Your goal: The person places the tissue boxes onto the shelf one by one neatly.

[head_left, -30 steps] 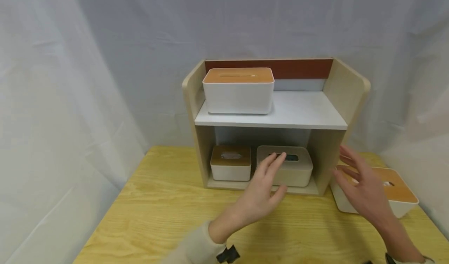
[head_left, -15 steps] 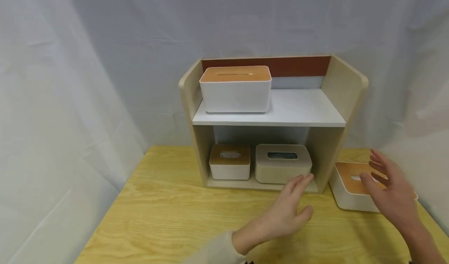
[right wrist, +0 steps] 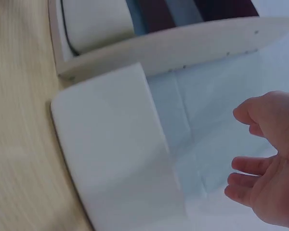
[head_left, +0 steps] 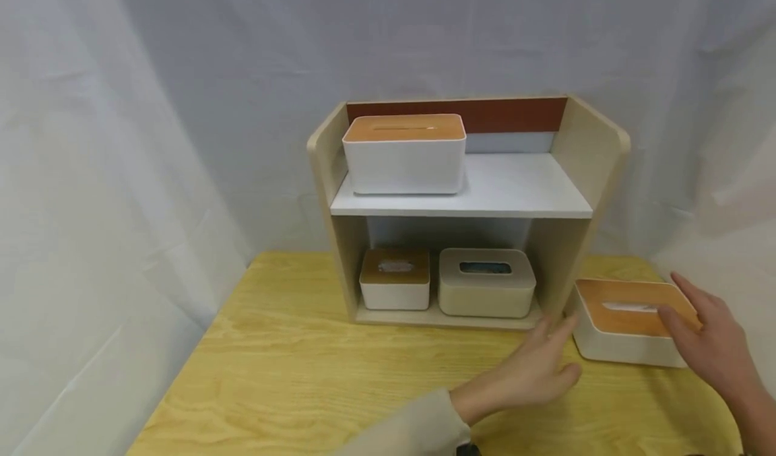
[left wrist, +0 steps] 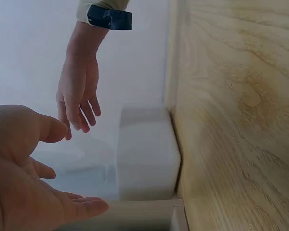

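Note:
A white tissue box with an orange wood-look lid lies on the table, right of the shelf; its slot shows a bit of white tissue. My left hand is off its left front corner, fingers extended and holding nothing. At the box's right side my right hand has its thumb over the lid in the head view, fingers loosely spread. In the left wrist view the left hand and the right hand both have nothing in them. The right wrist view has the right hand beside the box's white wall.
A two-tier shelf stands at the back of the table. On top sits a large white tissue box. Below are a small brown-lidded tissue box and a beige tissue box. White sheeting hangs around.
My left hand has moved right, from before the shelf to near the orange-lidded tissue box. My right hand has shifted right, from above that box's left end to its right side.

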The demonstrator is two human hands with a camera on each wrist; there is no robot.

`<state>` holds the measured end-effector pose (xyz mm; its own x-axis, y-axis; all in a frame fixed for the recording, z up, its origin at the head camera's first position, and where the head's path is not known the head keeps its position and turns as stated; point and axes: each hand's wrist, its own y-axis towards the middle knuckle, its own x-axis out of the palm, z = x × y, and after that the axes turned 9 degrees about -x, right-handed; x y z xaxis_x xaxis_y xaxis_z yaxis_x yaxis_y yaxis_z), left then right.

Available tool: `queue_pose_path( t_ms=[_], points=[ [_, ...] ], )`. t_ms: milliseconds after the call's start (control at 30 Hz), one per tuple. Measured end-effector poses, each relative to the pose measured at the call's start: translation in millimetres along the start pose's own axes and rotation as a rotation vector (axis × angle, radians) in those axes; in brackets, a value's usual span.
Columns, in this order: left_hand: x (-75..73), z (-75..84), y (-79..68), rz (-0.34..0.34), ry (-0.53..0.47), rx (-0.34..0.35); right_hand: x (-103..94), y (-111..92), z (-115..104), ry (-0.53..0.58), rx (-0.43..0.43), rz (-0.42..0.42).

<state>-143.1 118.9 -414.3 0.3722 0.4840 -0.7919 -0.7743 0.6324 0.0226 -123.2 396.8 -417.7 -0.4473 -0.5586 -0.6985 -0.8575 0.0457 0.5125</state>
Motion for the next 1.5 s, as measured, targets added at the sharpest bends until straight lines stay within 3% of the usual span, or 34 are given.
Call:
queue_pose_path(
  t_ms=[200,433,700,800,1000,1233,1500],
  points=[
    [15.8,5.2,26.7,0.005,-0.012,-0.016,-0.3,-5.8,30.4,-0.057,0.003,0.003],
    [34.2,10.3,51.8,-0.010,-0.157,-0.090,0.8,-9.6,61.7,-0.091,0.031,0.000],
    [54.8,9.2,80.7,0.037,-0.240,-0.157,1.9,-10.6,77.7,0.120,0.235,-0.146],
    [60.6,5.4,87.6,0.058,-0.229,-0.132,2.8,-13.6,85.3,0.168,0.226,-0.172],
    [68.8,5.7,90.5,0.107,-0.122,-0.092,3.2,-23.5,93.8,0.236,0.201,-0.195],
    [75.1,5.3,89.6,0.164,-0.111,-0.115,6.7,-16.4,90.0,0.290,0.309,-0.255],
    [81.4,3.8,88.0,0.169,-0.097,-0.089,11.4,-27.9,99.0,0.341,0.287,-0.248]
  ],
)
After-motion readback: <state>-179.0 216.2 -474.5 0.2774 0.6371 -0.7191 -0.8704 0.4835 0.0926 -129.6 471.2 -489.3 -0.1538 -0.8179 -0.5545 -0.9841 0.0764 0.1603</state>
